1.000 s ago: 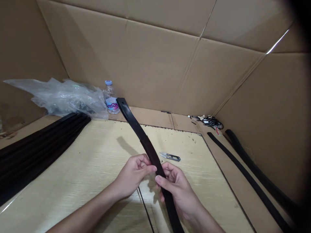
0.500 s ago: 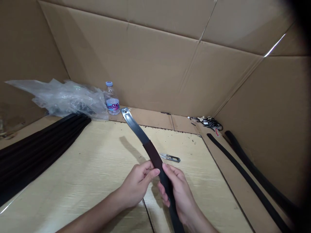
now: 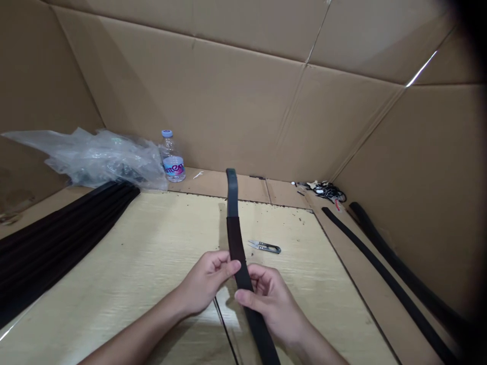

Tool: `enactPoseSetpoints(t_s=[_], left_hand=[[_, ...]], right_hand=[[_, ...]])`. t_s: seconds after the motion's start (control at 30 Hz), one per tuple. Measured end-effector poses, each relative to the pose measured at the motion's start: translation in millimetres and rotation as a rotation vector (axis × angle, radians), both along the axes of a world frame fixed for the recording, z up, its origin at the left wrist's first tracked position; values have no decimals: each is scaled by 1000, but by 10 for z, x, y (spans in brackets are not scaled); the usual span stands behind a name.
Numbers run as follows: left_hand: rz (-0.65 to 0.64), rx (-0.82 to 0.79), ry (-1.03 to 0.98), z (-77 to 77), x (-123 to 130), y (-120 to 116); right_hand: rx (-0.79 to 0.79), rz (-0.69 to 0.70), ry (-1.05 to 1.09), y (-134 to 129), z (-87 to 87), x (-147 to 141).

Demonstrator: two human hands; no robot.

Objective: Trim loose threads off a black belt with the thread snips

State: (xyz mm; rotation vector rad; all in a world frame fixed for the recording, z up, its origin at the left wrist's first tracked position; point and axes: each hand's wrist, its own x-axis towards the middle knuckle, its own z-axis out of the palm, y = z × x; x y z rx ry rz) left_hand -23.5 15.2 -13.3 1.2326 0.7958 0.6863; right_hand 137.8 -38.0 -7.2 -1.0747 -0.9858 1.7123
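The dark strip (image 3: 236,241) stood obliquely above the pale board (image 3: 152,243), its grey upper end projecting from a dark covering and pointing away from the person. The left hand (image 3: 207,279) pinched the strip's left edge between thumb and fingers; the right hand (image 3: 276,301), slightly lower, gripped it from the right, thumb across the front. Snips (image 3: 265,247) lay on the board just right of the strip. A bundle of dark strips (image 3: 68,233) occupied the left side, and a bottle (image 3: 173,167) stood upright beside plastic bags (image 3: 102,157) behind.
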Motion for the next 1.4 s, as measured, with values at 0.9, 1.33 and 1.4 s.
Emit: enactPoseSetpoints(t_s=[0.9, 1.33, 1.4], left_hand=[[48, 66, 145, -33, -46, 39], [-58, -6, 38, 26, -30, -27], [-40, 7, 44, 17, -13, -26]], right_hand=[[-30, -180, 23, -20, -63, -91], [98, -98, 84, -35, 21, -110], [79, -129, 69, -33, 5, -104]])
